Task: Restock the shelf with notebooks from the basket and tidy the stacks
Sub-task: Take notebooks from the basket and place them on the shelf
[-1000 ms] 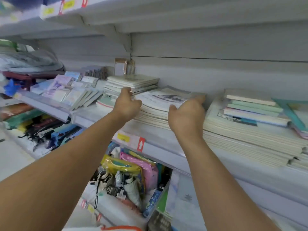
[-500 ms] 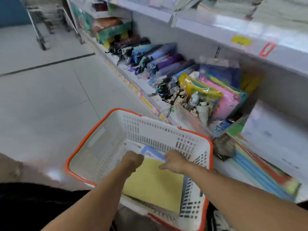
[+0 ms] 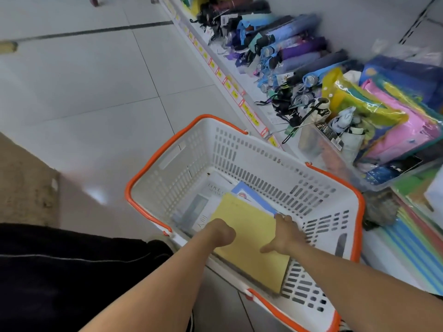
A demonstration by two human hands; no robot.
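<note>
A white basket with an orange rim (image 3: 263, 154) stands on the floor in front of me. Inside it a yellow notebook (image 3: 251, 236) lies on top, over a blue notebook (image 3: 254, 197) and a white notebook (image 3: 215, 188) with printed lettering. My left hand (image 3: 221, 232) curls around the yellow notebook's left edge. My right hand (image 3: 285, 234) holds its right edge, thumb spread on the cover and fingers at the far corner. The notebook shelf is out of view.
The bottom shelf runs along the right, with folded umbrellas (image 3: 287, 51), bright plastic pouches (image 3: 383, 116) in a clear bin and striped folders (image 3: 412, 240). A strip of price labels (image 3: 230, 85) edges it. Grey floor tiles (image 3: 96, 92) stretch to the left. My dark trousers (image 3: 60, 271) fill the lower left.
One second ago both hands were on a notebook stack up on the shelf. My view dropped to the basket, and both hands now hold the yellow notebook's edges.
</note>
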